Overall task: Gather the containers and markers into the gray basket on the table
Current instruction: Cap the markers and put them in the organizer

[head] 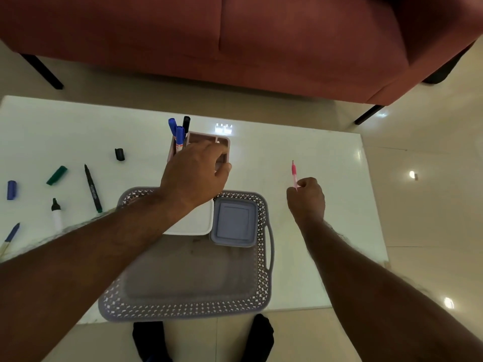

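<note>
The gray basket (261,273) sits at the table's near edge, holding a white container (196,223) and a gray-blue container (234,223) at its far end. Just beyond it stands a pink divided organizer (209,139) with blue and black markers (179,134) upright in its left pocket. My left hand (194,173) reaches over the basket and grips the organizer's near side. My right hand (307,195) hovers to the right of the basket and pinches a pink pen (294,173). Loose markers (92,188) and caps (57,175) lie at the left.
A glossy white table (313,142) carries everything. A red sofa (235,35) with black legs stands behind it. More loose pieces lie at the left: a black cap (119,154), a blue cap (11,189), a white marker (56,214). My feet (203,338) are below the table edge.
</note>
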